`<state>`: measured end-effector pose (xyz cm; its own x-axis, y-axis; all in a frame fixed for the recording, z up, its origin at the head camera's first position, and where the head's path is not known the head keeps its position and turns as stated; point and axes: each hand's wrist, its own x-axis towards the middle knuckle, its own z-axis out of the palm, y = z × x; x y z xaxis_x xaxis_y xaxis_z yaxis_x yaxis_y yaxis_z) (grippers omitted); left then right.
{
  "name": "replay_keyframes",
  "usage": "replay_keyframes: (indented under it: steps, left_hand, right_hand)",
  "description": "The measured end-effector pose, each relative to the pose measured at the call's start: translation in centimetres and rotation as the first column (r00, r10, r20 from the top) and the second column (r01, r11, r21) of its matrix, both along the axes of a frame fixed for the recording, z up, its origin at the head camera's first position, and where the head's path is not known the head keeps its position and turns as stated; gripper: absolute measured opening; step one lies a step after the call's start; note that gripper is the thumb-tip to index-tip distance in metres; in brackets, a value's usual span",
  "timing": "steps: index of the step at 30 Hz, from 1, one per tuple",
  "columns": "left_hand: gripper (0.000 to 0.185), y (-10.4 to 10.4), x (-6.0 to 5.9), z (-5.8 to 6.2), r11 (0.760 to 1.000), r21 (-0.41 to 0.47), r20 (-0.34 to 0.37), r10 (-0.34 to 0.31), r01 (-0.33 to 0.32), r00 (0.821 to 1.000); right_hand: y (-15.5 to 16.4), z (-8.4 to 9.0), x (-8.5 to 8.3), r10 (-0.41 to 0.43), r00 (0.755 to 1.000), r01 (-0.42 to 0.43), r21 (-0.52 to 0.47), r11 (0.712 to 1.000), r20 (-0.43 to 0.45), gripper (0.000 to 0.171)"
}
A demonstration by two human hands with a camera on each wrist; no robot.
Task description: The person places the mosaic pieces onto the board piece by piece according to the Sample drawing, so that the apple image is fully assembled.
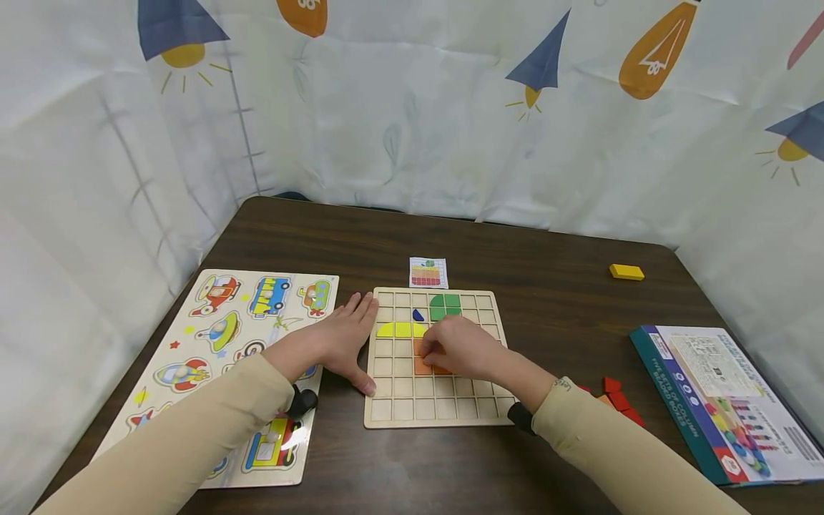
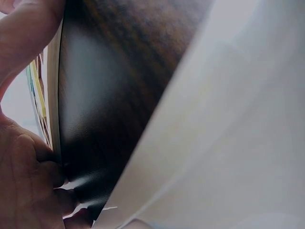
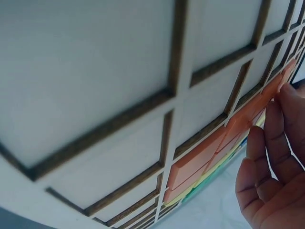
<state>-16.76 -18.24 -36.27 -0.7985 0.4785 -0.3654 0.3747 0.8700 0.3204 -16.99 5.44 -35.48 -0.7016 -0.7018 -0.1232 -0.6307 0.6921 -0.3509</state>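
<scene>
We see the left hand lying flat, fingers straight, against the left edge of a wooden grid board. The right hand, fingers curled, touches orange blocks seated mid-board; whether it grips them we cannot tell.

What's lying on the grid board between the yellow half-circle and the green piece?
A small blue piece lies between the yellow half-circle and green piece, seen in the head view.

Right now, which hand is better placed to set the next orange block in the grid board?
The right hand: it sits over the orange blocks in the grid board. The left hand lies flat, touching the board's left edge.
</scene>
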Motion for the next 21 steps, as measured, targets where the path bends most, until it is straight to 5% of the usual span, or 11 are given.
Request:
replay_keyframes:
  steps: [14, 21]
  left_hand:
    - [0.143, -0.1, 0.0, -0.4, 1.0, -0.008, 0.007, 0.005, -0.005, 1.0]
    - [0.143, -0.1, -0.1, -0.6, 1.0, -0.013, -0.005, 0.002, -0.002, 1.0]
  right_hand:
    - [0.1, 0.1, 0.6, 0.005, 0.998, -0.006, -0.016, 1.0, -0.061, 0.011]
    - [4.5, 0.8, 0.5, -0.114, 0.994, 0.113, -0.075, 0.991, -0.003, 0.006]
